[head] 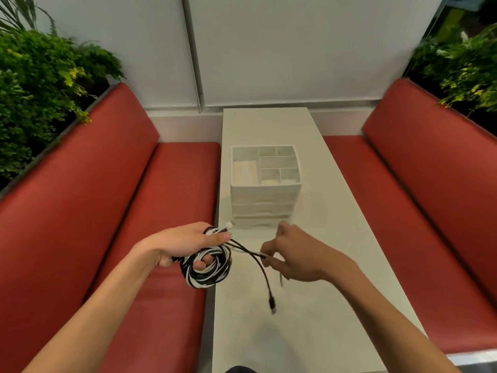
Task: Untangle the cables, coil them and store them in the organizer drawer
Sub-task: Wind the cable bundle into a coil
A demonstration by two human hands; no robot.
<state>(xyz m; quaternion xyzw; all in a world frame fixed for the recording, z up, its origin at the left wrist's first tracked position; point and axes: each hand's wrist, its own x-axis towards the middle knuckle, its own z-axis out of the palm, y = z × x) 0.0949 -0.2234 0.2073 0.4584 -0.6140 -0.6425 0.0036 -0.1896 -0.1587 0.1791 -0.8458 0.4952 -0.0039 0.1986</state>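
Observation:
My left hand (185,243) grips a bundle of black and white cables (208,270) wound into a rough coil, held above the table's left edge. A white plug (229,225) sticks up from the bundle by my thumb. Black and white strands run right from the coil to my right hand (293,255), which pinches them between fingertips. A black cable end with its plug (272,302) dangles below that pinch. The white organizer (265,208) stands just beyond both hands, its drawers pushed in and its top tray split into several compartments.
The narrow white table (309,332) runs away from me to the wall. Red padded benches (80,211) flank it on both sides, the right one (430,197) close to my right arm. Green plants (40,82) sit behind the bench backs.

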